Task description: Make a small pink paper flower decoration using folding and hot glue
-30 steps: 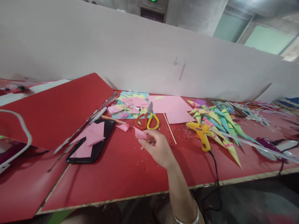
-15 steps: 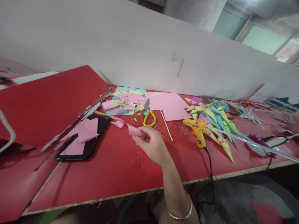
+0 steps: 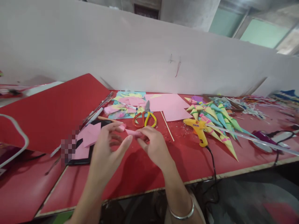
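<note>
Pink paper (image 3: 132,133), long axis crosswise, tip leftward, in right hand (image 3: 156,147) pinch (left hand (image 3: 106,151) loosely spread).

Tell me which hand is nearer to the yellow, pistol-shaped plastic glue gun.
Right. The right hand is left of the glue gun, holding a small pink paper piece; the left hand is farther left, with the right hand between it and the gun.

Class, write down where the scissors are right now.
In the head view, near the middle, the scissors lie just beyond the right hand, left of the thin stick.
</note>
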Demonstrator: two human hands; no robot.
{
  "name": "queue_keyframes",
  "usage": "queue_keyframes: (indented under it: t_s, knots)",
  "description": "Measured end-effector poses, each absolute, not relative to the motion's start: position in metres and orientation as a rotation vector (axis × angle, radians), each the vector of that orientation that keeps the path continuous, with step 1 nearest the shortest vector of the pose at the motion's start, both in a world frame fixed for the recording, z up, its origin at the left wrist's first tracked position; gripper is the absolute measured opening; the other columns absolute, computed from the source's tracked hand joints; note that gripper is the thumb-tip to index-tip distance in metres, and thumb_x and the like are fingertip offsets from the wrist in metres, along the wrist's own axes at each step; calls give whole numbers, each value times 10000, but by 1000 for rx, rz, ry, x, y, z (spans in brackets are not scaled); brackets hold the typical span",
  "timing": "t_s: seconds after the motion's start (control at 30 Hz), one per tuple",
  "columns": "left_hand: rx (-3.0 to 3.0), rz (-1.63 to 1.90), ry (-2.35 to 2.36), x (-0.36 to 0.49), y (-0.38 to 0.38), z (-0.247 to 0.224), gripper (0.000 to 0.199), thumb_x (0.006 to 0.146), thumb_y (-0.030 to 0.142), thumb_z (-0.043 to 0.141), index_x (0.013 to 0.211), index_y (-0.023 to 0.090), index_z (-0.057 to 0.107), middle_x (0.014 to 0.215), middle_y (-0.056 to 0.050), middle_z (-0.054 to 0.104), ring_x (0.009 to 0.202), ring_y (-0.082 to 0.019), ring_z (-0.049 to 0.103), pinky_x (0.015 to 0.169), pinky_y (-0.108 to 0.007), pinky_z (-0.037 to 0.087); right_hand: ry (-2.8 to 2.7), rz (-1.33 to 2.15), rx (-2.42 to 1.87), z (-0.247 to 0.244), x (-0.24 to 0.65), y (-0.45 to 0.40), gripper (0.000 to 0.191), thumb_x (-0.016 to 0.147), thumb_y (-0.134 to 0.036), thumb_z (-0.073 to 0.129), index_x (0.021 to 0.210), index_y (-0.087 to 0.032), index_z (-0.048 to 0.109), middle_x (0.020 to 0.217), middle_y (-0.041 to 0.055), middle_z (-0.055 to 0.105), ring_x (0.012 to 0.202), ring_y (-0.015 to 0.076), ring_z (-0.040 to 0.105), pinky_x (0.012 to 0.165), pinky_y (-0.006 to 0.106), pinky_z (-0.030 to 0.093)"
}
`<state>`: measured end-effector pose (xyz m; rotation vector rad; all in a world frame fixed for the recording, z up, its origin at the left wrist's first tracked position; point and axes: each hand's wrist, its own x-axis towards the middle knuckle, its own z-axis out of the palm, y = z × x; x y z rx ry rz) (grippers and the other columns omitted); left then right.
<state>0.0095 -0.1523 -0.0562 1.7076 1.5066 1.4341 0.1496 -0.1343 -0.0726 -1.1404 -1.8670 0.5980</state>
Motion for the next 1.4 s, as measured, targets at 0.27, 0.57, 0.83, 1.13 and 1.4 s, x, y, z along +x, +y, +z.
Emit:
queue_keyframes:
  t_s: [0.27,0.57,0.83,1.13,1.4]
  knots:
    - [1669,1168,1317,11,-143,-69,287,816,400,481,1001,192,551,982,-60,632,874,-200,622,641,-290,548,-1966,513,-1167,-70,150,-139,221,827,-146,501,1028,-207,571,999,43,568,930,179,563,804,303,454]
    - [1905,1161,1371,5,-147,-64,184,820,333,481,910,205,576,931,-32,646,822,-165,614,724,-272,515,-1711,888,-1036,-74,153,-139,279,838,-270,519,1114,-232,531,1131,55,554,991,157,570,843,289,488]
    - [2011,1149,1354,2,-147,-67,164,839,316,476,908,201,572,859,-16,651,755,-149,613,740,-271,502,-1653,1158,-935,-71,161,-138,253,782,-269,588,1028,-211,602,1012,42,660,884,156,635,781,286,517]
    - [2183,1072,1240,3,-147,-73,333,881,195,365,1198,231,458,1172,-69,574,1109,-187,521,962,-359,415,-1686,1046,-990,-75,159,-137,141,806,-196,519,889,-187,632,807,20,679,750,148,642,692,273,509]
    - [1793,1243,1294,11,-148,-78,496,817,340,510,1276,238,353,1171,-81,529,1060,-190,546,885,-342,477,-1785,447,-1098,-73,153,-138,100,812,-165,490,747,-195,561,765,23,598,716,146,576,680,263,472]
